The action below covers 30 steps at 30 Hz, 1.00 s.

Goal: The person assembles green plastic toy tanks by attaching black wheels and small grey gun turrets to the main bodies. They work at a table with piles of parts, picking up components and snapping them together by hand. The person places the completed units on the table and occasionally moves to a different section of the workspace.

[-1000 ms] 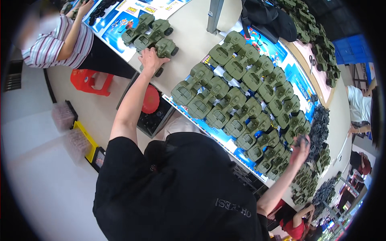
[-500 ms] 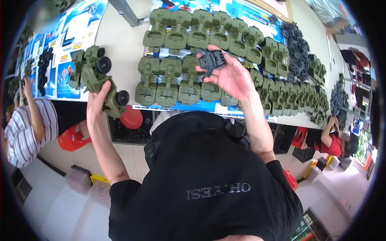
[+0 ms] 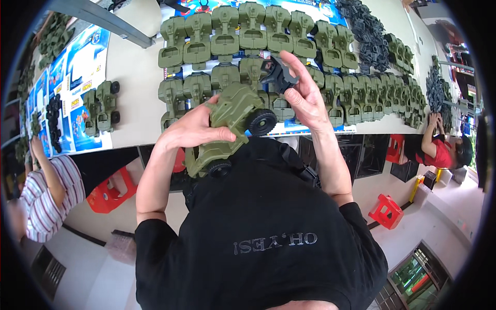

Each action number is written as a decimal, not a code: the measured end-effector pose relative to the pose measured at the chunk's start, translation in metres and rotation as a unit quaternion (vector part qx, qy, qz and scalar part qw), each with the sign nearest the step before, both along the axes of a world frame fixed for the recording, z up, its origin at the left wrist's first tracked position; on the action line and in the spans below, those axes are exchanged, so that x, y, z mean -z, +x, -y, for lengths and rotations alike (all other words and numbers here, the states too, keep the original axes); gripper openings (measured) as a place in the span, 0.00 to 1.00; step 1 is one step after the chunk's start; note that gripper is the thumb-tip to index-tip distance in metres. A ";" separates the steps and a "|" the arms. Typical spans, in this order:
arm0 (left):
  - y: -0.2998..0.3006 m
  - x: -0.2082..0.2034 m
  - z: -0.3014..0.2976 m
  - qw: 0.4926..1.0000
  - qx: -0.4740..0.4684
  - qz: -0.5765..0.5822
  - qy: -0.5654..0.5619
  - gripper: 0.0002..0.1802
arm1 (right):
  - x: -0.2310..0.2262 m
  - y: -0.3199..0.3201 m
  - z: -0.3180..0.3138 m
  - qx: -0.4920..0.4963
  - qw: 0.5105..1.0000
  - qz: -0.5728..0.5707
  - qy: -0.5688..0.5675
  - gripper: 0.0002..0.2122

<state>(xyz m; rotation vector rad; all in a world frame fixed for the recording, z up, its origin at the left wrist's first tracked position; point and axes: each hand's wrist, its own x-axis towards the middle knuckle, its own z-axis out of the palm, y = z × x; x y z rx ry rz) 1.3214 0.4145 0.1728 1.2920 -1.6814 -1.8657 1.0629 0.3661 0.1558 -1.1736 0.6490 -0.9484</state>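
Observation:
My left hand (image 3: 190, 128) grips an olive-green toy vehicle (image 3: 233, 103) in front of my chest, thumb across its side. The vehicle is tilted, and two black wheels (image 3: 261, 123) face me. My right hand (image 3: 309, 103) is closed on a dark grey plastic part (image 3: 279, 77) between thumb and fingers. That part is held close to the vehicle's far right end; whether they touch I cannot tell. Behind both hands, rows of olive-green toy vehicle bodies (image 3: 253, 39) without wheels stand on the table.
A heap of dark grey parts (image 3: 366, 39) lies right of the rows. Two green vehicles with wheels (image 3: 106, 107) rest on a printed sheet at the left. A metal post (image 3: 101, 21) rises there. Co-workers (image 3: 49, 191) sit on both sides; a red stool (image 3: 386, 211) stands behind at right.
My left hand has brought the toy vehicle from the left to the middle. My right hand has turned the dark grey part, and the two are now close together.

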 end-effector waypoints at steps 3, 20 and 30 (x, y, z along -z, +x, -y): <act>-0.007 0.004 0.005 1.000 0.013 -0.001 -0.004 0.40 | -0.002 -0.011 -0.005 -0.077 0.997 -0.002 -0.009 0.29; -0.042 -0.027 -0.005 0.986 -0.013 0.154 -0.057 0.50 | -0.002 -0.004 -0.021 -0.085 0.991 -0.047 0.091 0.30; -0.050 -0.039 -0.005 0.979 0.038 0.195 -0.047 0.49 | 0.001 0.001 -0.012 -0.043 0.973 -0.118 0.192 0.29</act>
